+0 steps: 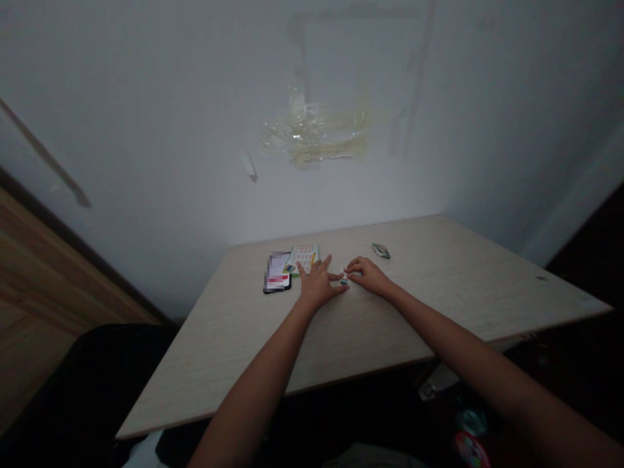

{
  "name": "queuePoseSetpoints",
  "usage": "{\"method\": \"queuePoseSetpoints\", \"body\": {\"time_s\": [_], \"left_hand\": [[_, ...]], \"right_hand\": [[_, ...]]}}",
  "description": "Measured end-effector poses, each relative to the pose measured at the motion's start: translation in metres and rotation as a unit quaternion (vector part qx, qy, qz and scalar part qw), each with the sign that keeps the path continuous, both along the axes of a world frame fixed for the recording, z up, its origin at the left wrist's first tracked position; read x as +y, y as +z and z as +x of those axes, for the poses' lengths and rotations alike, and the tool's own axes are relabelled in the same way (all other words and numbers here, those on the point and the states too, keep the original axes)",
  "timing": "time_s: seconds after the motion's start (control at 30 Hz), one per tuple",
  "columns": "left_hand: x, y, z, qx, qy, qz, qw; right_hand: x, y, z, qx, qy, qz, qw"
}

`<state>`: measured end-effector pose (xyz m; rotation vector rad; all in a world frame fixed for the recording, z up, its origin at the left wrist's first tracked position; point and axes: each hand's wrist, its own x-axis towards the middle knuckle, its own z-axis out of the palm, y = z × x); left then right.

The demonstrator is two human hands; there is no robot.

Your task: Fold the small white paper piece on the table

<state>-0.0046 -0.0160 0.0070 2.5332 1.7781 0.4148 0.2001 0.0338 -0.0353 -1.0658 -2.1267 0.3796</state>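
Observation:
My left hand [318, 284] rests on the table with its fingers spread. Its thumb and forefinger touch the edges of a small piece with white and blue-green parts [344, 281], too small to name. From the other side, my right hand [366, 275] pinches at the white upper end of that piece, fingertips together. Under and beyond the left fingers lies a printed sheet [303, 256] with rows of small colourful pictures. A phone [277, 276] with a lit, partly blurred screen and dark case lies left of the sheet.
A small crumpled colourful wrapper or packet [381, 251] lies beyond my right hand. The pale wooden table [234, 344] meets a white wall [195, 130] bearing patches of clear tape [322, 136]. Dark space and a few objects show below the table's front edge.

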Motion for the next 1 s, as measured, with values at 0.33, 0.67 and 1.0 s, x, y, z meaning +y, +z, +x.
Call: {"method": "queuePoseSetpoints", "body": {"time_s": [0.33, 0.67, 1.0], "left_hand": [[0.004, -0.001, -0.003, -0.019, 0.012, 0.006, 1.000], [0.005, -0.002, -0.007, -0.039, 0.026, 0.020, 0.999], [0.002, -0.003, -0.006, -0.012, 0.010, 0.043, 0.999]], "right_hand": [[-0.003, 0.000, -0.001, -0.018, -0.014, -0.013, 1.000], [-0.011, 0.002, -0.001, -0.038, 0.003, -0.006, 0.999], [-0.004, 0.000, 0.004, -0.035, -0.001, -0.028, 0.999]]}}
